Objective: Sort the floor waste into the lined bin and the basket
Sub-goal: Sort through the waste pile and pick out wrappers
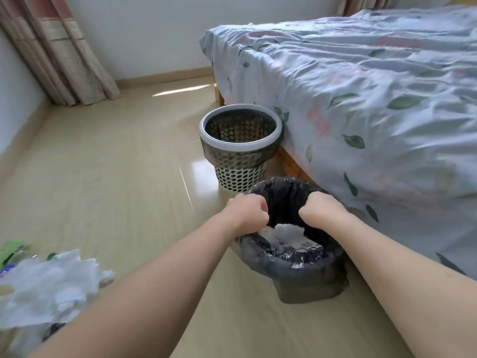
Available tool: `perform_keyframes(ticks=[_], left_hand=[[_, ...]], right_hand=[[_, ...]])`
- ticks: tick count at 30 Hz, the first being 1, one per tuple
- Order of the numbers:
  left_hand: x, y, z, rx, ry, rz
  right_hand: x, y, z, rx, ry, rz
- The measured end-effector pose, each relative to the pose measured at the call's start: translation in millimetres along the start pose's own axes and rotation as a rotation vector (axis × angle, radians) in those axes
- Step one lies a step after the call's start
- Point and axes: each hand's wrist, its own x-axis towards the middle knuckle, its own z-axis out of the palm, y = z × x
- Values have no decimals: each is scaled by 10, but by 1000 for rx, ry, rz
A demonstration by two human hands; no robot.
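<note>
lined bin [304, 264]: black liner, white paper inside; left hand [246, 211], right hand [322, 209]: curled, grip unclear

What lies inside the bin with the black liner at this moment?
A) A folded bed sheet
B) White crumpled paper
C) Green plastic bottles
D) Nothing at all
B: white crumpled paper rests in the bottom of the black-lined bin, seen between the left hand and the right hand held over its opening.
</note>
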Motion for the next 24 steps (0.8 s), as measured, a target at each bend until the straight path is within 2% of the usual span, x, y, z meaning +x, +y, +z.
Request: perform_keyframes(ticks=[3,6,12,17,21,24], left_hand=[[-259,-436,-288,-46,110,-70],[-759,-1149,-560,-47,106,-169],[-2099,-2875,-672,-28,30,-480],[-3284,-3968,-425,-122,6,-658],[-4002,-4638,83,-273,-7,-804],[-4296,-5012,517,-381,1,-879]], right_hand=[[-104,-429,63,32,80,-153],[-307,-1142,299,36,68,-391],[-1107,-2714,1233,-86,-229,-685],[-1917,-3587,2375,-163,-439,-794],[-2530,-3896,3329,-245,-593,-874],[-2825,-3918,3957,-270,-677,-827]])
